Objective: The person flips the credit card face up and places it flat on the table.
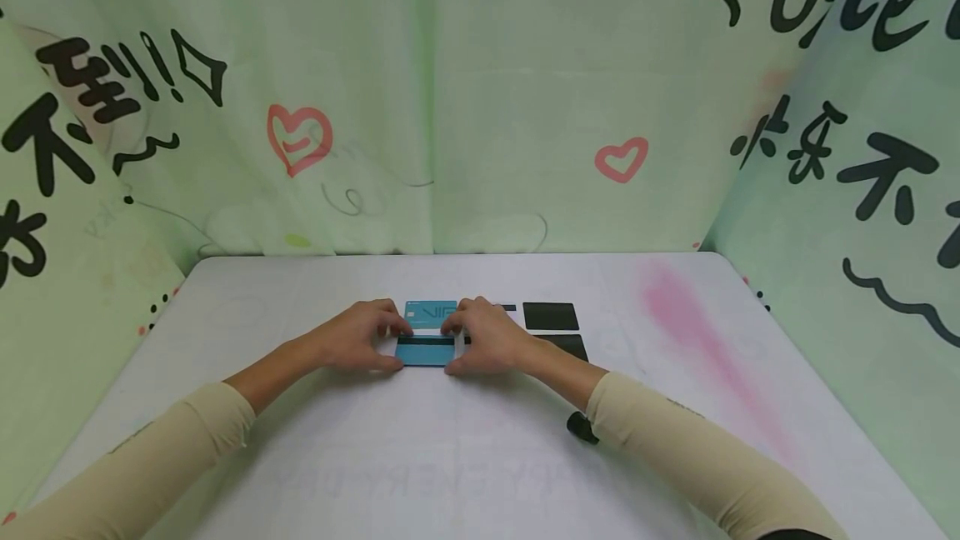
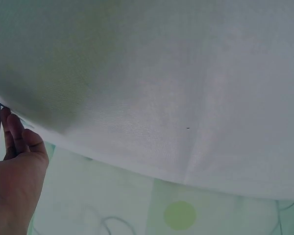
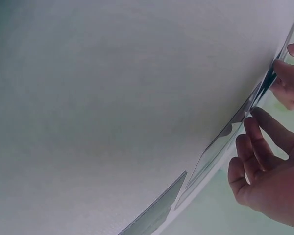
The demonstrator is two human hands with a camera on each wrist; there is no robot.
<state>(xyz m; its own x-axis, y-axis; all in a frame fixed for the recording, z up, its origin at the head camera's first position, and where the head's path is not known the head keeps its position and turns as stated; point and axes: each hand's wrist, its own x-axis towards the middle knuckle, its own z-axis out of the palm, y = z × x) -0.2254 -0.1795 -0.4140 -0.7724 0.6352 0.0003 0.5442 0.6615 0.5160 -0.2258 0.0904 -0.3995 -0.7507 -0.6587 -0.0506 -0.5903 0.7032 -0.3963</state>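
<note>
A blue card with a black stripe [image 1: 424,355] lies on the white tabletop, one hand at each short side. At its left end, my left hand [image 1: 366,340] pinches it, thumb by the near corner and fingers by the far one. My right hand [image 1: 491,336] holds the opposite end in the same way and covers part of the cards beside it. Right behind lies another blue card [image 1: 429,313] with large lettering. In the right wrist view, the fingertips of my right hand [image 3: 272,171] meet the card edges; the left wrist view shows only my left hand [image 2: 17,183] at its border.
To the right lie a black card in the back row [image 1: 551,316] and another black card in front [image 1: 567,346], partly behind my wrist. A striped white card [image 1: 512,311] shows past my right hand. A small black object [image 1: 581,427] sits by the right sleeve. Printed curtains [image 1: 495,107] enclose the table.
</note>
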